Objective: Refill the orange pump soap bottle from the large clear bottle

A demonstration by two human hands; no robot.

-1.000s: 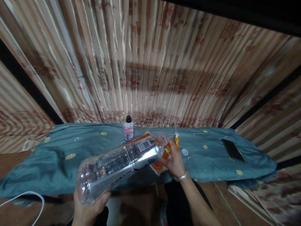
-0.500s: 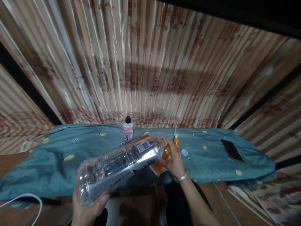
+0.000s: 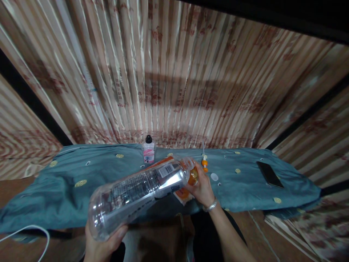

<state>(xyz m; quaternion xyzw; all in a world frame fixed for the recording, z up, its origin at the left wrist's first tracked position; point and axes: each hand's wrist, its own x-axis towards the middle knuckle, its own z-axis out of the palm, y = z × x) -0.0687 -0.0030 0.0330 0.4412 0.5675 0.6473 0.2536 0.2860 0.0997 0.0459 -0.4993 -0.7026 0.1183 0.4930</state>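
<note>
L hand (image 3: 102, 242) cups the base of a big clear plastic bottle (image 3: 139, 193), lying tilted across frame centre w/ its neck up-right; R hand (image 3: 200, 185) is closed round an orange-tinted container (image 3: 193, 175) right at the bottle's mouth. Best guess it's a pour btwn the two: keep mouths lined up, raise the base slowly, steady grip. Small black-capped bottle (image 3: 149, 150), white cap (image 3: 214, 177) and phone (image 3: 269, 174) sit on the blue cloth (image 3: 68, 189) behind.

a home, likely a bedroom: pleated curtain (image 3: 174, 80), blue quilt (image 3: 68, 182) with a phone (image 3: 269, 174) and small bottle (image 3: 149, 152).
</note>
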